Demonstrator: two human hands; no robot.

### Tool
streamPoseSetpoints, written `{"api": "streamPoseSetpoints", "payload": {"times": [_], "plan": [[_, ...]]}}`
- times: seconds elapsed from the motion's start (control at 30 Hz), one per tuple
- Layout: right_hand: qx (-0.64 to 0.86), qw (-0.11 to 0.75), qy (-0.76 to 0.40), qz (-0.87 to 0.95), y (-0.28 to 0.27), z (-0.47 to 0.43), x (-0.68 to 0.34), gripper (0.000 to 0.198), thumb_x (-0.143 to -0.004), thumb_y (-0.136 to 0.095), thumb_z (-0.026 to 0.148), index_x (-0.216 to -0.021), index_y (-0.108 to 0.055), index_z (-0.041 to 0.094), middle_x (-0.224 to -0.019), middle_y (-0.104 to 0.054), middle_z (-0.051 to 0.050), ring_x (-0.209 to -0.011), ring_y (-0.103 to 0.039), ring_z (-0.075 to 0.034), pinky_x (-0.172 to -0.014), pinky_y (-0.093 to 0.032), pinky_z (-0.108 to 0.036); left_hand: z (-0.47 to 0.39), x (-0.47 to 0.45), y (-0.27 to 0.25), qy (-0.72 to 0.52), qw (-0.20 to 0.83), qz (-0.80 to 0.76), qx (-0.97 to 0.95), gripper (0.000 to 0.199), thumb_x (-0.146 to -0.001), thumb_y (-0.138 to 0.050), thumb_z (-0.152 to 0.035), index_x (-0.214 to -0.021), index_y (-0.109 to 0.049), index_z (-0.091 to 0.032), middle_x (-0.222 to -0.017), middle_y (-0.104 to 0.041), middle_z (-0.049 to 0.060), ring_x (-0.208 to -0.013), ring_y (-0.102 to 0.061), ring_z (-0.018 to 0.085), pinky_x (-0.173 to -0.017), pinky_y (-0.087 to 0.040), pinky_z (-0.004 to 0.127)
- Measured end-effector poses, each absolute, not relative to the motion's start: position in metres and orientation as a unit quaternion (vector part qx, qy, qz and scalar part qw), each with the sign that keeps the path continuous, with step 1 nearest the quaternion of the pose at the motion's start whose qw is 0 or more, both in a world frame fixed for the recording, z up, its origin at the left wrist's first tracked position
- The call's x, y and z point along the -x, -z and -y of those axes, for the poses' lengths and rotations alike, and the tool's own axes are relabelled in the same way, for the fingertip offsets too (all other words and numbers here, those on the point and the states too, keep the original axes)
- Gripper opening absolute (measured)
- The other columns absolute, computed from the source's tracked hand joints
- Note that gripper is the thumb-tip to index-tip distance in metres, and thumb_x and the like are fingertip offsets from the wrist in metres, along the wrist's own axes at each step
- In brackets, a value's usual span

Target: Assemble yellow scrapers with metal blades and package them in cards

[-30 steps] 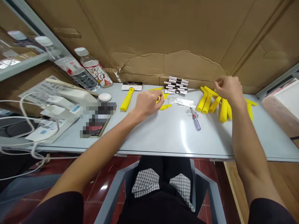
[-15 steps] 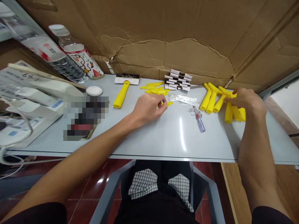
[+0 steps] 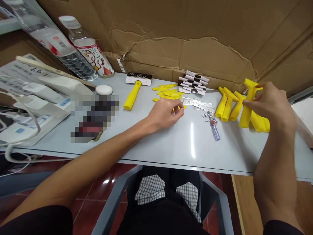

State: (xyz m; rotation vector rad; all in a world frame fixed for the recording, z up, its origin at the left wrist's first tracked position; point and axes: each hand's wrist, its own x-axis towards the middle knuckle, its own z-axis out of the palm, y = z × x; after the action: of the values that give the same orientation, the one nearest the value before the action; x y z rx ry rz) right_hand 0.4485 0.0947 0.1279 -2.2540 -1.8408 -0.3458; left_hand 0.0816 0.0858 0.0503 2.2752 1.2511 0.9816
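The right hand (image 3: pixel 276 101) is pinching a yellow handle (image 3: pixel 246 115) between thumb and forefinger; the handle is standing at 9 o'clock of the palm, its long axis running from just past 12 o'clock, at the T-shaped head, to just past 6, at the tube's blunt end. Whether that end is touching the worktop (image 3: pixel 156 150), I cannot tell. The left hand (image 3: pixel 166 114) is resting farther off, with the handle lying toward its 3 o'clock; its fingers are curling in toward the thumb, and I cannot tell whether they are gripping anything. Smooth, plastic-looking spare handles (image 3: pixel 227 109) are fanning out at 9 o'clock of the held one. Flat, tapering yellow strips (image 3: pixel 168 87) are lying at 12 o'clock of the left hand, while thin, shiny metal plates (image 3: pixel 201 105) are overlapping at its 2 o'clock, near stiff folded cards (image 3: pixel 193 86). A screwdriver (image 3: pixel 215 132) with a translucent purplish grip is pointing its red collar toward 11 o'clock, into a glinting heap of small metal pieces (image 3: pixel 207 117). The glossy grey surface is throwing back a streak of light.
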Motion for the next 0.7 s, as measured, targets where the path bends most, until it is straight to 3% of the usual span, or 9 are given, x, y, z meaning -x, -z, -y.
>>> {"api": "streamPoseSetpoints", "payload": {"times": [0.07,0.13,0.2,0.27,0.4,0.57,0.63,0.7], "plan": [[0.728,0.193,0.017,0.657,-0.131,-0.08,-0.41,0.08,-0.087,-0.082,0.042,-0.158,-0.052,0.02,-0.092,-0.075,-0.012,-0.105,-0.063,-0.031,-0.078,-0.046,-0.043,-0.087,-0.082,-0.054,-0.385,0.306,-0.445,-0.749,0.017,-0.094,-0.066,-0.031,-0.102,-0.074,-0.018,-0.085,-0.078,0.005,-0.068,-0.072,0.018,-0.069,-0.056,0.033],[0.669,0.237,-0.086,0.699,-0.124,-0.066,-0.367,0.098,-0.078,-0.082,0.028,-0.167,-0.041,0.018,-0.083,-0.073,-0.004,-0.08,-0.067,-0.027,-0.075,-0.05,-0.042,-0.087,-0.083,-0.058,-0.408,0.455,-0.438,-0.659,0.033,-0.096,-0.07,-0.037,-0.124,-0.069,-0.018,-0.099,-0.08,0.008,-0.075,-0.077,0.019,-0.068,-0.062,0.032],[0.611,0.203,-0.159,0.748,-0.106,-0.053,-0.328,0.103,-0.08,-0.075,0.03,-0.172,-0.03,0.017,-0.076,-0.071,-0.001,-0.07,-0.067,-0.027,-0.069,-0.05,-0.042,-0.088,-0.083,-0.061,-0.415,0.571,-0.424,-0.568,0.05,-0.097,-0.073,-0.041,-0.141,-0.06,-0.021,-0.112,-0.079,0.01,-0.082,-0.081,0.022,-0.069,-0.066,0.035],[0.551,0.169,-0.191,0.795,-0.083,-0.041,-0.3,0.1,-0.085,-0.068,0.033,-0.173,-0.024,0.015,-0.075,-0.071,-0.001,-0.068,-0.067,-0.028,-0.067,-0.05,-0.041,-0.089,-0.083,-0.06,-0.406,0.631,-0.419,-0.512,0.055,-0.096,-0.077,-0.041,-0.144,-0.059,-0.02,-0.116,-0.079,0.012,-0.086,-0.082,0.024,-0.072,-0.069,0.037],[0.518,0.141,-0.226,0.813,-0.057,-0.03,-0.28,0.081,-0.094,-0.058,0.039,-0.167,-0.033,0.016,-0.076,-0.071,0.0,-0.067,-0.067,-0.026,-0.067,-0.048,-0.039,-0.091,-0.084,-0.052,-0.363,0.662,-0.434,-0.492,0.039,-0.091,-0.084,-0.024,-0.126,-0.07,-0.013,-0.103,-0.081,0.012,-0.078,-0.081,0.02,-0.076,-0.068,0.035],[0.533,0.135,-0.217,0.806,-0.081,-0.044,-0.303,0.066,-0.102,-0.057,0.052,-0.157,-0.046,0.018,-0.077,-0.075,-0.003,-0.072,-0.069,-0.026,-0.07,-0.047,-0.038,-0.092,-0.086,-0.046,-0.354,0.66,-0.445,-0.491,0.036,-0.087,-0.083,-0.013,-0.121,-0.072,-0.012,-0.091,-0.081,0.009,-0.069,-0.075,0.014,-0.079,-0.065,0.033],[0.587,0.082,-0.129,0.795,-0.094,-0.055,-0.322,0.051,-0.102,-0.057,0.058,-0.134,-0.065,0.019,-0.076,-0.074,-0.007,-0.079,-0.07,-0.031,-0.071,-0.044,-0.039,-0.091,-0.086,-0.047,-0.357,0.661,-0.449,-0.483,0.036,-0.087,-0.083,-0.013,-0.122,-0.072,-0.013,-0.09,-0.08,0.008,-0.069,-0.074,0.014,-0.081,-0.065,0.034],[0.635,0.007,-0.066,0.77,-0.103,-0.065,-0.341,0.044,-0.098,-0.06,0.063,-0.107,-0.071,0.021,-0.077,-0.073,-0.011,-0.08,-0.068,-0.033,-0.069,-0.04,-0.04,-0.09,-0.086,-0.048,-0.361,0.663,-0.448,-0.478,0.037,-0.086,-0.085,-0.015,-0.121,-0.073,-0.013,-0.093,-0.08,0.009,-0.072,-0.074,0.015,-0.084,-0.065,0.035]]}}
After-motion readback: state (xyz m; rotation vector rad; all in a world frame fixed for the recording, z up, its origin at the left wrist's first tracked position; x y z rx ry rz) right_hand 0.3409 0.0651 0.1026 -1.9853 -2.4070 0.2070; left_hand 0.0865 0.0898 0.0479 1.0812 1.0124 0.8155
